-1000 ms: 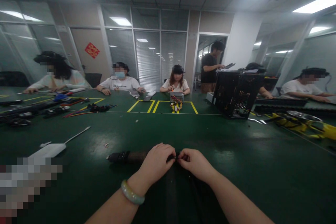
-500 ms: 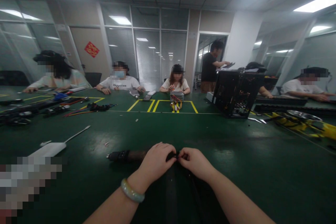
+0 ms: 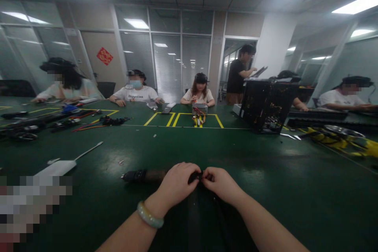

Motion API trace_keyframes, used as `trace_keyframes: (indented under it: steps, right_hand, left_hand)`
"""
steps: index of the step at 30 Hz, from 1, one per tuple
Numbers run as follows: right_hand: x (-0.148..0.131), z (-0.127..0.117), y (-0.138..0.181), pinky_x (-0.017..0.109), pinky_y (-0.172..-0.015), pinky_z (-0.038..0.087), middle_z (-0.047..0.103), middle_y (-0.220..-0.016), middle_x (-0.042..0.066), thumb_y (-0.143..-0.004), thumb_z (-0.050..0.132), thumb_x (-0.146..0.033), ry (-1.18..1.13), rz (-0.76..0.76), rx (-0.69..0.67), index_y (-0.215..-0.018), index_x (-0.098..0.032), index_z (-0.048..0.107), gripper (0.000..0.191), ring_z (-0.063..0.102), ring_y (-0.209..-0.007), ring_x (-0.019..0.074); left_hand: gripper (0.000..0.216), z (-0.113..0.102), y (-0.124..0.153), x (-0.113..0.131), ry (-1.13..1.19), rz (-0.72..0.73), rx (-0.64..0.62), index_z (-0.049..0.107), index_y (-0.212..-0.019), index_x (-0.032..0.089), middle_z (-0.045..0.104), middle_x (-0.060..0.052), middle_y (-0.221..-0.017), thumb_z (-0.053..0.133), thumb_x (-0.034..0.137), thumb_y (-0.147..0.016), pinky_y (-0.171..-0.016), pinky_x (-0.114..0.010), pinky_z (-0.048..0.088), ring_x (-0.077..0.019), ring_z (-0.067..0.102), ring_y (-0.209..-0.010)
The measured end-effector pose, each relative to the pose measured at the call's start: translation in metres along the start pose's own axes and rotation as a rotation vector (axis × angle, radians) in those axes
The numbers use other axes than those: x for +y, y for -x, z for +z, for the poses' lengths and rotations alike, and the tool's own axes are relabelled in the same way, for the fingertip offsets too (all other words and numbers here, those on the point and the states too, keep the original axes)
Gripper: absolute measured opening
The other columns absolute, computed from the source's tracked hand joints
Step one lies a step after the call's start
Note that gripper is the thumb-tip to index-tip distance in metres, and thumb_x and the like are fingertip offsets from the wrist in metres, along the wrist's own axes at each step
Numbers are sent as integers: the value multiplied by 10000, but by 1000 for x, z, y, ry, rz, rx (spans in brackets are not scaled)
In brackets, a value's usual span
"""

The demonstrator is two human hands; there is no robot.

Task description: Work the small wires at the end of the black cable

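Observation:
My left hand [image 3: 177, 184], with a pale green bangle on its wrist, is closed over a dark cable bundle [image 3: 147, 175] that lies across the green table [image 3: 206, 145] and ends in a black connector at the left. My right hand [image 3: 220, 183] pinches something small and dark right beside the left fingertips; what it is stays hidden. The two hands touch at the fingers. More dark cable runs down between my forearms.
A white tool with a thin shaft [image 3: 63, 164] lies at the left. A black open computer case [image 3: 265, 106] stands at the back right. Wires and parts lie at the far left [image 3: 59, 124] and right [image 3: 339, 136]. Several people sit around the table.
My hands stay pinched together on the cable. The view has shifted slightly; the standing person at the back has lifted a tablet.

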State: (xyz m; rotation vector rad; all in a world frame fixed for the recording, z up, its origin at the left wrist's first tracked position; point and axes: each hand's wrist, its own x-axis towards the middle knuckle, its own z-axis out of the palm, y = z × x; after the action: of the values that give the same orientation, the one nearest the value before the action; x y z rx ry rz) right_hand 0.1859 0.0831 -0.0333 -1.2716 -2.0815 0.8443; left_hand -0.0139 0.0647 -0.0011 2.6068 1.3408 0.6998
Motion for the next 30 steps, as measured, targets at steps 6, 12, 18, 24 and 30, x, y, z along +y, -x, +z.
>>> trace_keyframes:
  steps: [6,12,18,24,30]
  right_hand:
    - [-3,0,1,203,-548,370,672,-728,-3,-824,591,-255,8,18,-5,-836,-190,686,116,574,-622,124]
    - [-7,-3,2,206,-559,379,682,-739,1,-824,600,-254,3,38,-21,-852,-189,695,117,574,-624,124]
    - [-9,-4,3,209,-572,389,692,-773,2,-831,603,-258,-17,37,-27,-858,-195,697,116,594,-656,131]
    - [-7,-4,3,209,-572,391,682,-767,0,-835,596,-258,-27,23,-15,-851,-191,688,115,597,-664,136]
    - [-7,-2,2,208,-577,392,684,-769,5,-834,592,-256,-25,28,0,-854,-183,679,115,593,-666,135]
  left_hand:
    - [160,1,0,-2,-4,14,-9,607,-914,238,645,12,-951,550,138,-803,-852,-313,410,-173,573,-903]
    - [165,2,0,-4,-13,1,-24,605,-917,229,649,1,-959,542,133,-800,-848,-328,414,-182,580,-912]
    - [110,0,0,-2,-13,-34,-40,605,-923,227,647,-7,-961,543,192,-839,-850,-334,425,-189,585,-921]
    - [110,-2,-1,0,0,-49,-44,589,-963,240,640,5,-967,579,226,-854,-841,-312,423,-180,585,-919]
    - [82,2,-1,-2,-15,-77,-35,594,-933,225,636,-8,-929,568,279,-877,-843,-318,413,-186,580,-913]
